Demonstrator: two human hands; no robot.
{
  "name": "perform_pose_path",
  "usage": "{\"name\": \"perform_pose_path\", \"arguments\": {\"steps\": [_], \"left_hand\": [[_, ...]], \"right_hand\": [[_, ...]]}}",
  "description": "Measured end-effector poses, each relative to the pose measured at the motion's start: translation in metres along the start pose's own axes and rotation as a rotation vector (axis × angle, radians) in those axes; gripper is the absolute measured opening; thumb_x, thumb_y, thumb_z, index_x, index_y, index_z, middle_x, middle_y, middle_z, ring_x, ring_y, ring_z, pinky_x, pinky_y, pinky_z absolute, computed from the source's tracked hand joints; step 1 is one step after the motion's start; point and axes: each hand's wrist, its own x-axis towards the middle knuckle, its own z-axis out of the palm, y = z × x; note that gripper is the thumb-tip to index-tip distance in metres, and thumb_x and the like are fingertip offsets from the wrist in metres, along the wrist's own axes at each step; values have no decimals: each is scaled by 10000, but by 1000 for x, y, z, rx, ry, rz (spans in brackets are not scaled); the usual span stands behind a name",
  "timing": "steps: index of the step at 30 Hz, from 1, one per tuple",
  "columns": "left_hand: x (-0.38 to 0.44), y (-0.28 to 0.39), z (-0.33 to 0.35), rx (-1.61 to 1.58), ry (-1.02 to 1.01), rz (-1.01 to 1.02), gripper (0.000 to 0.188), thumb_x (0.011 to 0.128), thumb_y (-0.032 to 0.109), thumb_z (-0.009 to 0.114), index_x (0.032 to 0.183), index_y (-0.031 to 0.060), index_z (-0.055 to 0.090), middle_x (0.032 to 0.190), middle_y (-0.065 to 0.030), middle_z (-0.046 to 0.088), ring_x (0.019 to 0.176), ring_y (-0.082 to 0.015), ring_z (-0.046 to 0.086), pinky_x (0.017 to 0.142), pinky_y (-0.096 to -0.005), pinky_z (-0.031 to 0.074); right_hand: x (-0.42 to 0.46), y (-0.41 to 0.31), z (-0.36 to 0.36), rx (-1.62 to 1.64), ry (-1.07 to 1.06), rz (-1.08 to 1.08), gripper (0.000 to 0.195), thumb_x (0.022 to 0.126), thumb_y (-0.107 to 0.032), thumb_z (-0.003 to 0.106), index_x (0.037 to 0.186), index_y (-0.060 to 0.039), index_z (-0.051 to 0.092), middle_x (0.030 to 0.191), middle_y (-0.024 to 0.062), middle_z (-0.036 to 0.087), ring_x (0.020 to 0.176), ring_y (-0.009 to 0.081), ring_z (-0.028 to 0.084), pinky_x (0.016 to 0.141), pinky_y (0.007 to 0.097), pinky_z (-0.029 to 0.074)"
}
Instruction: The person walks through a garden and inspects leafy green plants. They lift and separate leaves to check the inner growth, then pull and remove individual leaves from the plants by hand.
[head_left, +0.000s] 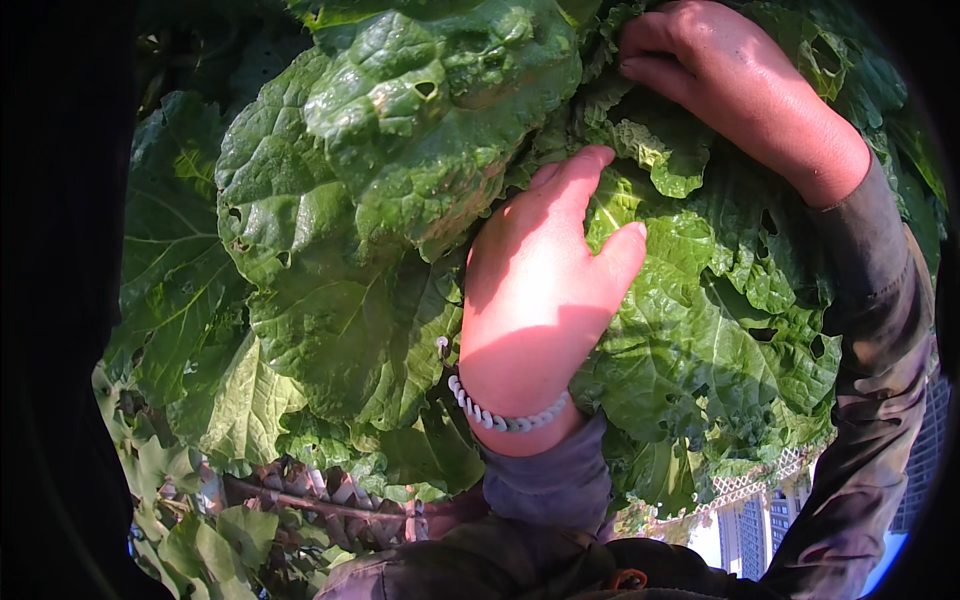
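Broad, crinkled leaves of a leafy green vegetable fill most of the view, several with small holes and wet, shiny patches. Among them, near the middle, lies my left hand, back upward, with a beaded bracelet at the wrist. Its thumb is spread from the fingers over a bright sunlit leaf; some fingers are hidden by the hand and foliage. Higher up, on the right, my right hand has its fingers bent and pinched together at a curled leaf edge. What lies between those fingertips is mostly hidden.
Smaller-leaved plants grow at the lower left, beside a reddish slatted structure. Wire mesh and a pale building show at the lower right. A dark shape covers the left rim.
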Motion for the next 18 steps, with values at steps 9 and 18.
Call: {"name": "perform_pose_path", "arguments": {"steps": [9, 18], "left_hand": [[0, 2, 1, 84, -115, 109, 465, 830, 174, 706, 1245, -34, 683, 1241, -207, 683, 1169, -380, 629, 1031, -423, 486], [0, 2, 15, 155, -219, 203, 485, 851, 175, 682, 1299, -10, 681, 1267, -228, 674, 1226, -383, 600, 1067, -420, 464]], "right_hand": [[-45, 13, 0, 14, -187, -233, 642, 692, -175, 819, 1300, -24, 678, 1195, 202, 708, 1120, 378, 671, 996, 422, 540], [-16, 43, 12, 378, 101, -77, 249, 801, -38, 675, 1041, 10, 718, 961, 192, 688, 925, 310, 679, 821, 399, 540]]}}
